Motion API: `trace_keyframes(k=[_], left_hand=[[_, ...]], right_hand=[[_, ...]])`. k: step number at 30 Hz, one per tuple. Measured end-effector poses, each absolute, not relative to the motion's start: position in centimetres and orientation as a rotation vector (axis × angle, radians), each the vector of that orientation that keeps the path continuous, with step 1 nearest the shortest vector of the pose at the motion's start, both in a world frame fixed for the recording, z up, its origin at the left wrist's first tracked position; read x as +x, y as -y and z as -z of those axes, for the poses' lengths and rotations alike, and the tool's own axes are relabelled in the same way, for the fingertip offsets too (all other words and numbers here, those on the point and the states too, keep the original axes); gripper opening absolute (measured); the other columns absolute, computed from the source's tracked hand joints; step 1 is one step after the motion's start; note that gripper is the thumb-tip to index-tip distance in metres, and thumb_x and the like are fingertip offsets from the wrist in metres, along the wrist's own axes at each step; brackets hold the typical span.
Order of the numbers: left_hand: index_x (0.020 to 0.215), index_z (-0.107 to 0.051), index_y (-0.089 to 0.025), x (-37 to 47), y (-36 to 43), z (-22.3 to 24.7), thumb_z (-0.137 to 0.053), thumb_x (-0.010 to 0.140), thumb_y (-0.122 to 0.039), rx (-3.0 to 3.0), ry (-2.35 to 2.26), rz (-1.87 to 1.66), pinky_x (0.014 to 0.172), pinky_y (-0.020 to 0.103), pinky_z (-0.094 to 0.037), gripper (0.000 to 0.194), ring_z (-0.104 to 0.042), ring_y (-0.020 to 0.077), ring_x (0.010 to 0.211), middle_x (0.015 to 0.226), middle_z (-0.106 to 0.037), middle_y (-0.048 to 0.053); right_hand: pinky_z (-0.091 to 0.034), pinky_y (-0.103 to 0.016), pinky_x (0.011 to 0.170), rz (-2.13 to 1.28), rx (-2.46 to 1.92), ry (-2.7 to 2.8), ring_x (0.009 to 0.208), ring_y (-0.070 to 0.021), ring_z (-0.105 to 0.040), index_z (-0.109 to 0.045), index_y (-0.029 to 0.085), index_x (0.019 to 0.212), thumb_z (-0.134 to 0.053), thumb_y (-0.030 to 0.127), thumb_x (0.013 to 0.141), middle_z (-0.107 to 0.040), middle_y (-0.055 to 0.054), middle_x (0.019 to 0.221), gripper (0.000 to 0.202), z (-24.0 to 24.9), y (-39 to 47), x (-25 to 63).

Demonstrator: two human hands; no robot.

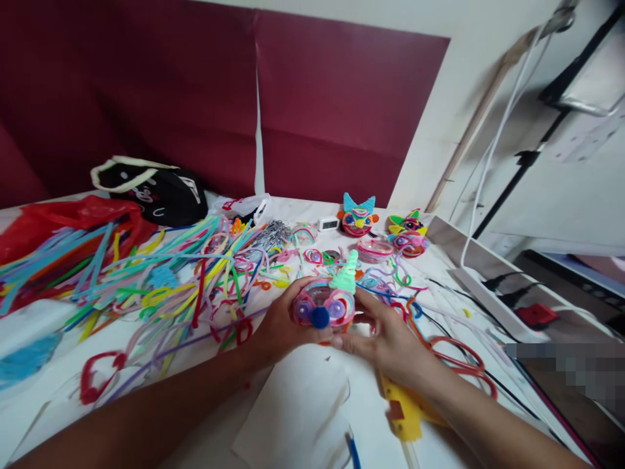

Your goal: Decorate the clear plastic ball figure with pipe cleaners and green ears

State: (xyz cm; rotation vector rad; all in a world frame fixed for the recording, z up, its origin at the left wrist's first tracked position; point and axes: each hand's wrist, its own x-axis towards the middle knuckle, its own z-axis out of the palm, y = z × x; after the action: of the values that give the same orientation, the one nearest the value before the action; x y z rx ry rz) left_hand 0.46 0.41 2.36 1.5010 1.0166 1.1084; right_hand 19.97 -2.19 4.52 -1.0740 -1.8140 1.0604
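Note:
Between my two hands, just above the table, is a round pipe-cleaner figure [323, 301] with purple eyes, a dark blue round nose and a pale green horn. My left hand [280, 322] is closed around its left side. On the other side, my right hand [381, 332] grips the lower right edge with thumb and fingers. A sheet of white paper [297, 404] lies below the figure. The yellow glue gun [403, 410] rests partly under my right forearm. Beside the paper's lower edge is a blue pen-like stick [353, 449].
Loose coloured pipe cleaners [161, 273] spread across the left side. At the back stand a finished-looking blue-eared figure [359, 215], a pink one with green and yellow points [409, 234] and a small digital clock [329, 224]. A white power strip [498, 303] with cables runs along the right.

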Motion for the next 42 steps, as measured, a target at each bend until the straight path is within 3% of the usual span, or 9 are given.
trace_keyframes(k=[17, 30, 42], left_hand=[[0.123, -0.055, -0.018, 0.1, -0.7, -2.5, -0.086, 0.052, -0.03, 1.625, -1.011, -1.126, 0.089, 0.034, -0.055, 0.079, -0.066, 0.0281, 0.106, 0.118, -0.068, 0.009], [0.124, -0.054, -0.02, -0.1, -0.4, -2.6, -0.087, 0.052, -0.031, 1.701, -0.991, -1.129, 0.092, 0.034, -0.055, 0.08, -0.064, 0.0303, 0.112, 0.126, -0.065, 0.009], [0.131, -0.048, -0.02, -0.5, -0.6, -1.6, -0.086, 0.056, -0.03, 1.788, -0.907, -1.164, 0.097, 0.036, -0.054, 0.085, -0.062, 0.0311, 0.118, 0.135, -0.059, 0.012]], right_hand=[[-0.05, -0.032, 0.086, -0.897, -1.02, 1.869, 0.098, -0.0213, -0.065, -0.062, 0.019, 0.105, -0.079, 0.034, 0.077, -0.07, -0.005, 0.108, 0.036, -4.0, 1.8, 19.9], [-0.049, -0.034, 0.09, -0.849, -1.021, 1.896, 0.104, -0.0228, -0.062, -0.059, 0.02, 0.118, -0.077, 0.03, 0.079, -0.067, -0.006, 0.116, 0.043, -4.6, 2.4, 19.8], [-0.046, -0.032, 0.092, -0.761, -1.019, 1.926, 0.107, -0.0215, -0.059, -0.061, 0.022, 0.114, -0.076, 0.027, 0.08, -0.065, -0.004, 0.115, 0.037, -4.4, 3.0, 19.8]])
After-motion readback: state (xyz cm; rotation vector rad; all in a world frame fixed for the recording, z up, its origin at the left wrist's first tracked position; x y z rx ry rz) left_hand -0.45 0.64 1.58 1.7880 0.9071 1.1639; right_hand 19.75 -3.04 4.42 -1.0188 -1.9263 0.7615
